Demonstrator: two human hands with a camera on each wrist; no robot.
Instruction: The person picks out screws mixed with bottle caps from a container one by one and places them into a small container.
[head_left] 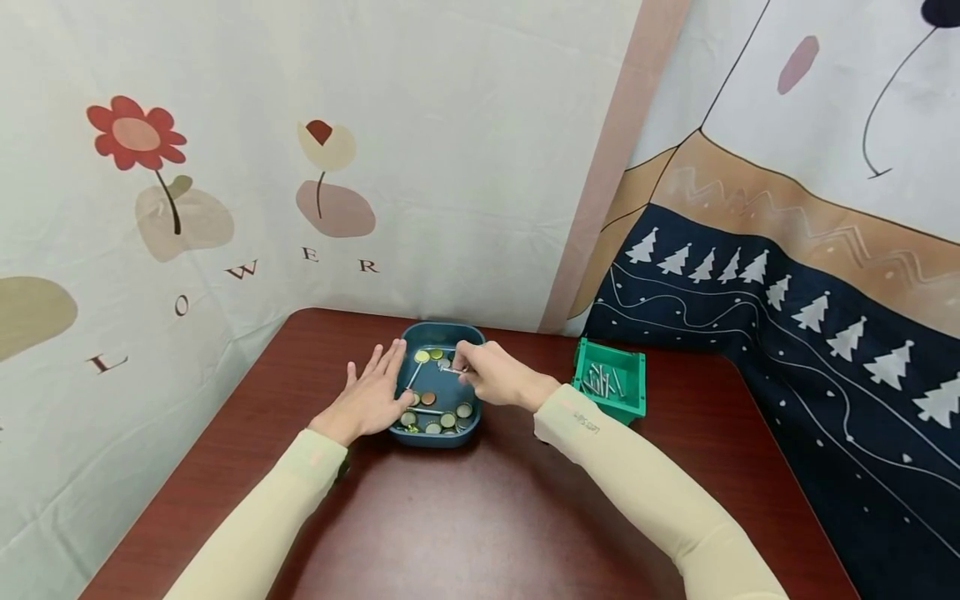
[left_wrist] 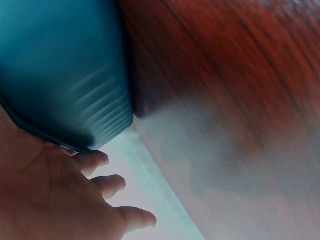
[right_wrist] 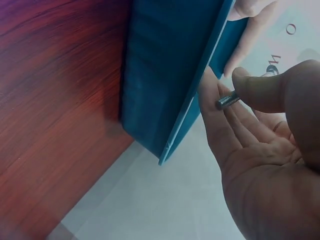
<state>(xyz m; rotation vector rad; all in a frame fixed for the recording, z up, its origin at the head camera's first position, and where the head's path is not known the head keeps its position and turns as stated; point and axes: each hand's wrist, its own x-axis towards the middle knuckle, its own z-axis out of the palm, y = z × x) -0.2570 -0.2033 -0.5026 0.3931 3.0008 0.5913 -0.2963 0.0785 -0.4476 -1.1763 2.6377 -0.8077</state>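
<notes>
A blue tray (head_left: 444,385) on the table holds several bottle caps (head_left: 447,419) and some long, thin bolts. My left hand (head_left: 370,398) lies along the tray's left rim, its fingers straight and spread. In the left wrist view its palm touches the rim from outside. Over the tray's right side, my right hand (head_left: 498,375) pinches a bolt (right_wrist: 228,100) between thumb and fingers. The bolt's threaded, flat end sticks out in the right wrist view, and the rest of it is partly hidden by the fingers.
A green bin (head_left: 634,408) with several metal bolts (head_left: 600,381) stands to the right of the tray, beside my right forearm. The brown wooden table (head_left: 420,533) ends just behind the tray, against a hanging printed cloth (head_left: 465,208).
</notes>
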